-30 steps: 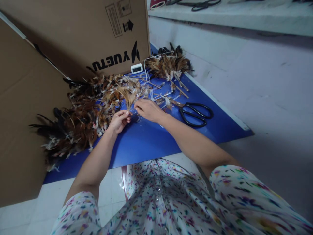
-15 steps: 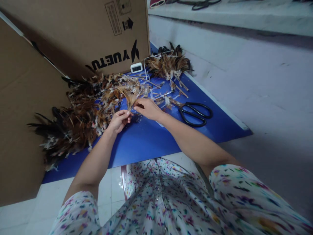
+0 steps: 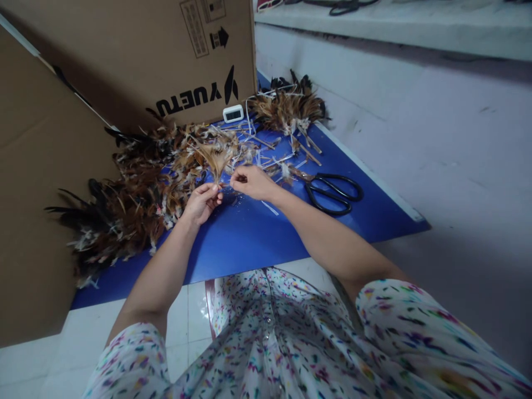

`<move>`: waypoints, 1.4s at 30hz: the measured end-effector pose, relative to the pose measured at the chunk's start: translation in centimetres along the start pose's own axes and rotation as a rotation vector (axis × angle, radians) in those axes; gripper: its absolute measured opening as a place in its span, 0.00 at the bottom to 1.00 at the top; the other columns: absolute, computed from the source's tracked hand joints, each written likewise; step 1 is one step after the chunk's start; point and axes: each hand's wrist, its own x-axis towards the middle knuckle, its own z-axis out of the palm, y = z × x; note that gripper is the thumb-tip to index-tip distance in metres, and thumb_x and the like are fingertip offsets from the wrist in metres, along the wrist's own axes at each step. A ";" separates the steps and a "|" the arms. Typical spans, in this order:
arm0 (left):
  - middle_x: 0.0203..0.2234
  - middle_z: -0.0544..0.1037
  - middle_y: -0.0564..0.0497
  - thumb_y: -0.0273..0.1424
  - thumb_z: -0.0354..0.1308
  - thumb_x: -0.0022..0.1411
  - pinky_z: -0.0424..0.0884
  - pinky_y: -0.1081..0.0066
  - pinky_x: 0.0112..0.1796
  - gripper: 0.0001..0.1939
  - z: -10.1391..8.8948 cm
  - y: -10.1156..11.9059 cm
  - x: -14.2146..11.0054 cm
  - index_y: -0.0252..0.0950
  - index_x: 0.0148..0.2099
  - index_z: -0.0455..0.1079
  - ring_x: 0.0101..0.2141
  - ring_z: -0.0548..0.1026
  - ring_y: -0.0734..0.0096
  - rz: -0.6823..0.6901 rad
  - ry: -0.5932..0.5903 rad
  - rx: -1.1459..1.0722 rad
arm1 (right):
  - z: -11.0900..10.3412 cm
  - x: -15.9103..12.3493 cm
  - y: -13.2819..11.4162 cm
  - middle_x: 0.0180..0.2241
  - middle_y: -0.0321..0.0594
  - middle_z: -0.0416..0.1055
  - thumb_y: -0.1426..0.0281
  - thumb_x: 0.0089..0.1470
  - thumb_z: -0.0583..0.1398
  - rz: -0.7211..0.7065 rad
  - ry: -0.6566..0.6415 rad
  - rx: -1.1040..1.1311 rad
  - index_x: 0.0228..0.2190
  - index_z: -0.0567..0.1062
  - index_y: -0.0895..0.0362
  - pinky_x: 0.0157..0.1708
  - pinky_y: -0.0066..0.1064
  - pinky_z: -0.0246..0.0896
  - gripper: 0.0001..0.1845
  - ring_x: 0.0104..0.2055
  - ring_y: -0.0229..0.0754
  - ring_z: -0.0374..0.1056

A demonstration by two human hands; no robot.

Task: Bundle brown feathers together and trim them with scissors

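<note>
A tan feather bunch (image 3: 218, 162) stands upright with its lower end pinched in my left hand (image 3: 203, 203), thumb against the fingers. Just to its right my right hand (image 3: 252, 183) is closed in a pinch; whatever lies between its fingertips is too small to make out. Loose brown and black feathers (image 3: 141, 216) lie heaped on the left, with mixed brown and white feathers (image 3: 187, 149) behind my left hand. Black-handled scissors (image 3: 332, 194) rest on the blue table (image 3: 249, 238), right of my right hand, their blades partly covered by feather scraps.
A bundle of feathers (image 3: 286, 105) with sticks lies at the back right beside a small white digital clock (image 3: 233, 114). Large cardboard boxes (image 3: 137, 61) wall the back and left. A pale wall (image 3: 390, 122) with a ledge (image 3: 394, 33) rises on the right.
My right hand has drawn slightly right, away from the feather bunch. The bunch now stands more upright and fanned in my left hand, which has hardly moved.
</note>
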 end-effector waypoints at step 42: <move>0.19 0.73 0.53 0.28 0.70 0.45 0.67 0.82 0.22 0.08 1.0 -0.1 -0.6 0.31 0.27 0.74 0.19 0.69 0.82 -0.060 -0.031 0.002 | 1.6 0.1 0.8 0.23 0.34 0.68 0.66 0.49 0.61 -0.032 0.048 0.145 0.27 0.76 0.61 0.28 0.28 0.50 0.10 0.26 0.34 0.58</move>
